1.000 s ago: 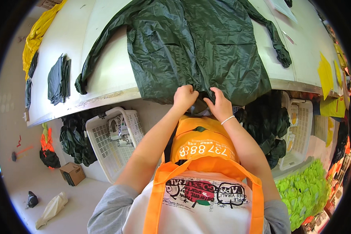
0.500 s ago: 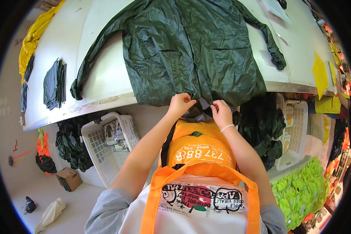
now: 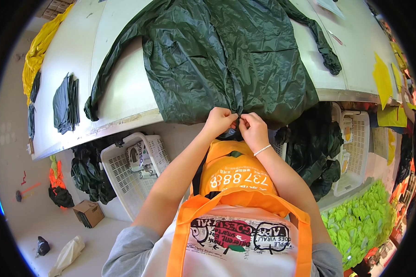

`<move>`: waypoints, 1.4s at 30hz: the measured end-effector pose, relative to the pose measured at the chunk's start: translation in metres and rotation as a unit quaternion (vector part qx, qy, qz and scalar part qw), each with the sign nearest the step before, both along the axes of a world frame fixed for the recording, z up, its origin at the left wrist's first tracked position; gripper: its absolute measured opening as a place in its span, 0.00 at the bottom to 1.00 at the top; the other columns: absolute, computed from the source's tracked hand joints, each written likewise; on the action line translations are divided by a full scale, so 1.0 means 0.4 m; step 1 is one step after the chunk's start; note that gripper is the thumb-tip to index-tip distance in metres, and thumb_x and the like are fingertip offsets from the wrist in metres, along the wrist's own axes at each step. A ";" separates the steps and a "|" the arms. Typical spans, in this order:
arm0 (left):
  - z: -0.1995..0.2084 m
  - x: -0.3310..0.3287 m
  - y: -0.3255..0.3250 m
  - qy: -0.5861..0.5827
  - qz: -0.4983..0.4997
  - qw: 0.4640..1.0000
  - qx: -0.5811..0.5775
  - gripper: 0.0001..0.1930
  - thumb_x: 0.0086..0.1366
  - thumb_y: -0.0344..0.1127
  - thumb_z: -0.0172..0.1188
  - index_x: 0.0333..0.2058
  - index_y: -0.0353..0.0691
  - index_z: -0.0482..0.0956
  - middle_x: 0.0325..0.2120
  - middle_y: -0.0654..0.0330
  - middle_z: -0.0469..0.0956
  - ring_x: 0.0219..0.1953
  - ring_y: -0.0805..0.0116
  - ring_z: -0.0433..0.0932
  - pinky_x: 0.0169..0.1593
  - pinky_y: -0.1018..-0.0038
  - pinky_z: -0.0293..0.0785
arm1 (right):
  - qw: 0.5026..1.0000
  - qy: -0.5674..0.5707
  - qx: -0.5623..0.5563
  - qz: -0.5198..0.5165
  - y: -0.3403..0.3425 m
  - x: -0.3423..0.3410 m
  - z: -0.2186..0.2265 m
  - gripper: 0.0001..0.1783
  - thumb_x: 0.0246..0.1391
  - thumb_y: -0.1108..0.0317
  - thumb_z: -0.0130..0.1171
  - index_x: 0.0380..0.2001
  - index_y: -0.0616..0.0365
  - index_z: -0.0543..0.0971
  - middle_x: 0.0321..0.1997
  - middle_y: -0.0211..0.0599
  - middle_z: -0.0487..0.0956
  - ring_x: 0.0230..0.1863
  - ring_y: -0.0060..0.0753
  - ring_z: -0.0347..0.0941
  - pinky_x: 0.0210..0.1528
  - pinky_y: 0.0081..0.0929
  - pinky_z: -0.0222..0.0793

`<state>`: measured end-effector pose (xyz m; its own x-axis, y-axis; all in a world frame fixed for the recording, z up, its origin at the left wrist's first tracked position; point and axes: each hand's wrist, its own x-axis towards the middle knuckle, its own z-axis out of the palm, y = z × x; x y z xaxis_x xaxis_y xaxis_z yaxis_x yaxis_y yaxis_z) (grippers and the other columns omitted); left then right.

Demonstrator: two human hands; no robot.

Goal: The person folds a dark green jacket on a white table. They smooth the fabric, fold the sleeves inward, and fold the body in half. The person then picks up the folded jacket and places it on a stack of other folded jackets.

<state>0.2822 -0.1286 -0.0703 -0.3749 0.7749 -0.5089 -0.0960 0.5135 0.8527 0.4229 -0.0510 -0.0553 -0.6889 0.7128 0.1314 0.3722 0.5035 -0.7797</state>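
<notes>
A dark green raincoat (image 3: 185,69) lies spread out, front up, with its hem at the near edge of the white table (image 3: 120,78). At the middle of that hem, my left hand (image 3: 220,123) pinches the lower corner of one front edge. Close beside it, my right hand (image 3: 254,131) pinches the other front edge, fingertips almost touching the left ones. The two edges meet between my fingers. Any zip or fastener there is too small and too covered to make out.
A stack of folded dark green garments (image 3: 66,103) and yellow cloth (image 3: 44,39) lie at the table's left. Below the edge are white plastic baskets (image 3: 118,168), dark green garments (image 3: 316,150) and a lime-green pile (image 3: 358,219). A cardboard box (image 3: 88,213) stands on the floor.
My right hand has moved left and up to meet my left hand. The gap between the raincoat's front edges at the hem has closed up.
</notes>
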 end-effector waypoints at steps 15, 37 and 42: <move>0.001 0.007 0.003 0.020 0.047 0.998 -0.038 0.17 0.61 0.36 0.58 0.20 0.28 0.79 0.14 0.57 0.77 0.16 0.73 0.76 0.21 0.78 0.72 | 0.996 -0.031 0.046 0.074 0.001 0.003 0.023 0.11 0.40 0.67 0.67 0.27 0.58 0.77 0.29 0.37 0.75 0.34 0.44 0.73 0.36 0.35 0.71; -0.007 -0.179 0.261 0.560 -0.127 0.817 -0.048 0.33 0.60 0.49 0.57 0.62 0.45 0.61 0.67 0.57 0.50 0.68 0.48 0.46 0.66 0.50 0.46 | 0.998 0.036 -0.035 -0.046 0.885 0.007 0.072 0.12 0.57 0.62 0.57 0.35 0.60 0.81 0.31 0.42 0.82 0.33 0.33 0.78 0.40 0.28 0.72; 0.033 -0.170 0.298 0.499 -0.179 0.840 -0.116 0.34 0.59 0.49 0.58 0.62 0.47 0.61 0.66 0.54 0.51 0.67 0.45 0.47 0.66 0.49 0.47 | 0.929 -0.186 0.286 -0.147 1.579 0.118 -0.070 0.22 0.55 0.78 0.51 0.54 0.55 0.71 0.56 0.47 0.71 0.55 0.46 0.68 0.58 0.32 0.63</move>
<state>0.2140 -0.0094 -0.0573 -0.4691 0.8521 -0.2321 0.8028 0.5210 0.2900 0.4699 0.5805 -0.0835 -0.5499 0.7638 0.3379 0.7486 0.6301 -0.2060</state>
